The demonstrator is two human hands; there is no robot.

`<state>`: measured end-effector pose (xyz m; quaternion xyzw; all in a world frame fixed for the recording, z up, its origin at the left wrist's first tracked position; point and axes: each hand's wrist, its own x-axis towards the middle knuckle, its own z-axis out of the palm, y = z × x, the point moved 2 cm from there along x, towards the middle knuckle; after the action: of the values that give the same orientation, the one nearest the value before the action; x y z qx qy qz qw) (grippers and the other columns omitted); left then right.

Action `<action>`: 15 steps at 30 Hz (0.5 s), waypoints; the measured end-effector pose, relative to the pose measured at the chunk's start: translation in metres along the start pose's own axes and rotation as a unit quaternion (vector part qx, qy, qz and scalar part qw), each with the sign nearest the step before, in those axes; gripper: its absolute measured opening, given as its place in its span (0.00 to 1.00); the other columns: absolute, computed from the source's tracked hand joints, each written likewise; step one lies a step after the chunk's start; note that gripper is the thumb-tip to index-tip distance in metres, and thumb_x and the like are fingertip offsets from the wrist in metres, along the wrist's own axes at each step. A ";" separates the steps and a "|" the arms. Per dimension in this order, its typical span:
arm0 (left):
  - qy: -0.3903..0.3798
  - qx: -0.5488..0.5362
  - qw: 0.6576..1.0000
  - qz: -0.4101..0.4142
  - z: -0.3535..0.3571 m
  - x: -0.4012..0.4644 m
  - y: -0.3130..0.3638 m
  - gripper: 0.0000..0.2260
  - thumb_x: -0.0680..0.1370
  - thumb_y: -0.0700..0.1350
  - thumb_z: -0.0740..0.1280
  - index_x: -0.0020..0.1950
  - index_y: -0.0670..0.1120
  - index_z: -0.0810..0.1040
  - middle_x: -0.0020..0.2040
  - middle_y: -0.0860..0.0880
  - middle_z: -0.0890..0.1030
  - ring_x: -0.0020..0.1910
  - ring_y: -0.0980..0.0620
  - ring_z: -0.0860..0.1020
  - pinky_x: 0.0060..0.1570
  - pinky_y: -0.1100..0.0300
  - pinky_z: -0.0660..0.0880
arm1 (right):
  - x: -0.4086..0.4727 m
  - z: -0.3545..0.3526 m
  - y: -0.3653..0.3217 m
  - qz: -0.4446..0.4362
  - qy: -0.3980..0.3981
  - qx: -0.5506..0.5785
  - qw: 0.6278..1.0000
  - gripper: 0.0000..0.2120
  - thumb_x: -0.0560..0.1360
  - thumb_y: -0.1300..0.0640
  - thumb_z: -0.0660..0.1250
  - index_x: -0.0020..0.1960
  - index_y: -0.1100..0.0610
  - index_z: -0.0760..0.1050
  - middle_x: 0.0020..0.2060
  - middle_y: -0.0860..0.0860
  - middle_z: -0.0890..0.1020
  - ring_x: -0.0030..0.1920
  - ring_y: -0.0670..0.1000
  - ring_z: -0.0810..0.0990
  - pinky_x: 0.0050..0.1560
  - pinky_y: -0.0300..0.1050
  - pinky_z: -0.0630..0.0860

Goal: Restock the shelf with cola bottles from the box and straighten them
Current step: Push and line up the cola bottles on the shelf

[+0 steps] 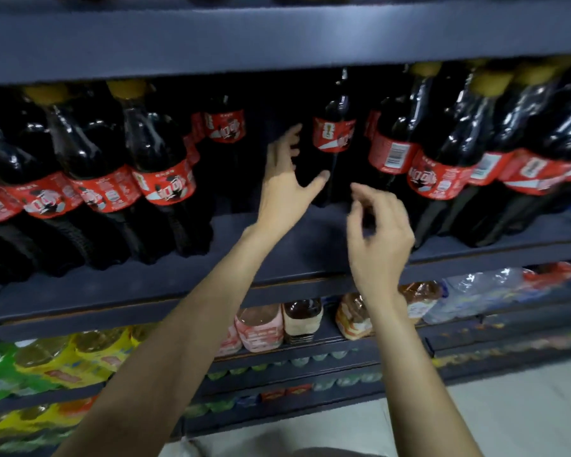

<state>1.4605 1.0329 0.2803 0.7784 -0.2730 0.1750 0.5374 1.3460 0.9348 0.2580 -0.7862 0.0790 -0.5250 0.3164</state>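
Both hands empty, reaching into a gap in the middle of the dark shelf (pixel 185 282). Left hand (pixel 285 189) spread wide, fingers splayed, thumb out toward a lone cola bottle (pixel 335 133) standing far back near the shelf's rear edge; whether the fingertips touch it, cannot tell. Right hand (pixel 378 232) loosely curled, fingers bent inward, gripping nothing, hovering above the shelf's front edge just right of the left hand.

Lone bottle: upright, long axis vertical, neck pointing up, red label facing front. Second bottle (pixel 226 127) also set back, left of the gap, upright. Left group of cola bottles (pixel 159 173) lines the front edge at the shelf's left end, right group (pixel 442 153) at the right end; all stand cap up, looking tilted outward in the wide lens. Yellow caps on front ones. Labels face different ways, one shows a barcode.

Lower shelves hold yellow-green packs (pixel 56 361) and pink-labelled bottles (pixel 261 328). Frame motion-blurred.
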 end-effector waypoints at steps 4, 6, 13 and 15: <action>0.016 -0.018 0.999 -0.035 0.038 0.019 -0.004 0.44 0.63 0.47 0.79 0.73 0.45 0.58 0.67 0.43 0.64 0.65 0.47 0.68 0.65 0.50 0.69 | -0.005 -0.040 0.019 0.039 0.139 -0.103 0.984 0.19 0.74 0.60 0.70 0.61 0.66 0.73 0.53 0.63 0.75 0.55 0.56 0.71 0.60 0.38 0.65; 0.056 -0.004 0.998 -0.034 0.049 0.027 -0.004 0.44 0.61 0.48 0.79 0.71 0.43 0.60 0.65 0.42 0.65 0.65 0.45 0.67 0.65 0.47 0.68 | 0.002 -0.048 0.033 0.093 0.140 -0.109 0.980 0.30 0.71 0.52 0.74 0.66 0.66 0.67 0.57 0.63 0.72 0.57 0.58 0.70 0.61 0.46 0.70; 0.112 0.013 0.992 -0.050 0.043 0.022 -0.002 0.39 0.67 0.48 0.77 0.73 0.44 0.62 0.68 0.45 0.69 0.67 0.47 0.70 0.61 0.60 0.66 | 0.026 -0.036 0.050 0.172 0.070 -0.126 0.974 0.47 0.61 0.46 0.79 0.72 0.55 0.58 0.58 0.55 0.71 0.56 0.55 0.74 0.49 0.52 0.77; 0.130 0.031 0.991 -0.027 0.026 0.006 -0.004 0.39 0.68 0.48 0.76 0.74 0.44 0.61 0.68 0.43 0.70 0.67 0.46 0.71 0.60 0.63 0.65 | 0.026 -0.036 0.049 0.169 0.074 -0.114 0.976 0.45 0.63 0.49 0.79 0.73 0.56 0.59 0.59 0.55 0.71 0.57 0.52 0.73 0.47 0.48 0.74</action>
<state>1.4676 1.0086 0.2713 0.7724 -0.1741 0.2682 0.5488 1.3360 0.8695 0.2582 -0.7516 0.2935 -0.5078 0.3018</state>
